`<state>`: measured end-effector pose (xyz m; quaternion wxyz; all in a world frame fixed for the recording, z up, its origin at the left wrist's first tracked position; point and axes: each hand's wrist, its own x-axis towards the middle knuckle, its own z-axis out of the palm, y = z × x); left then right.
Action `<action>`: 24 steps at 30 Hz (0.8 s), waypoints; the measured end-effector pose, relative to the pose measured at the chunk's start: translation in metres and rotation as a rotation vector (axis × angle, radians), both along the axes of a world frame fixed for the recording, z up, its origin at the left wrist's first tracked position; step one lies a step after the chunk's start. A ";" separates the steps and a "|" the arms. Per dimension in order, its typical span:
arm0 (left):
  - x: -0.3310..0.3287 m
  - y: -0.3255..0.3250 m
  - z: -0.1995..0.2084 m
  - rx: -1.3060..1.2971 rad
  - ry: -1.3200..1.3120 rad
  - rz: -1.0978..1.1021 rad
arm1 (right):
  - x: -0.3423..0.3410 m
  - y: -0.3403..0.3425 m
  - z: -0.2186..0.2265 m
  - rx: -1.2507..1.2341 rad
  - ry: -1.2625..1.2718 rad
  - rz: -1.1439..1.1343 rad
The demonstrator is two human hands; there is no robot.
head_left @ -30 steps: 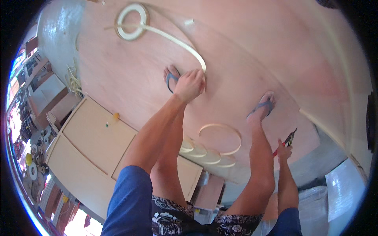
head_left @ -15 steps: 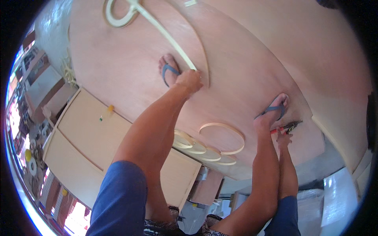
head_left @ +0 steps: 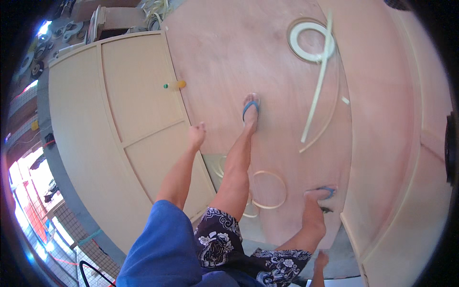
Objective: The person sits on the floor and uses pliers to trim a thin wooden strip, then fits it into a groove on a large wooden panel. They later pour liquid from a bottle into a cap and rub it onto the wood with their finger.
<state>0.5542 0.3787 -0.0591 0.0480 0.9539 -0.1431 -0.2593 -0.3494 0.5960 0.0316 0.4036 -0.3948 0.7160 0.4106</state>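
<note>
My left hand is held out over the right edge of the framed pale panel, its fingers curled with nothing visible in them. Low on the right, my right hand is down past my knee, and its fingers are too small and turned away to read. A dark hand tool lies by my right sandal, partly hidden by my leg. Farther off, a pale flat strip crosses a coiled roll of banding and lies on the pinkish wooden sheet.
Both feet stand on the sheet. A bottle of orange liquid lies at the framed panel's edge. Thin wooden hoops rest between my legs. A small pale offcut is at right, beside a raised curved panel.
My left hand has come off the strip's end and moved left. The tool has left my right hand and now lies by my foot. My view has turned.
</note>
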 end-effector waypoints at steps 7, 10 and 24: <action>0.321 0.002 -0.135 -0.070 -0.345 0.301 | 0.213 -0.110 -0.016 0.015 0.120 -0.295; 0.396 -0.011 -0.178 -0.213 -0.476 0.474 | 0.309 -0.160 -0.045 -0.041 0.012 -0.347; 0.261 -0.110 -0.046 -0.486 0.085 0.036 | 0.406 -0.301 0.206 -0.278 -0.127 -0.343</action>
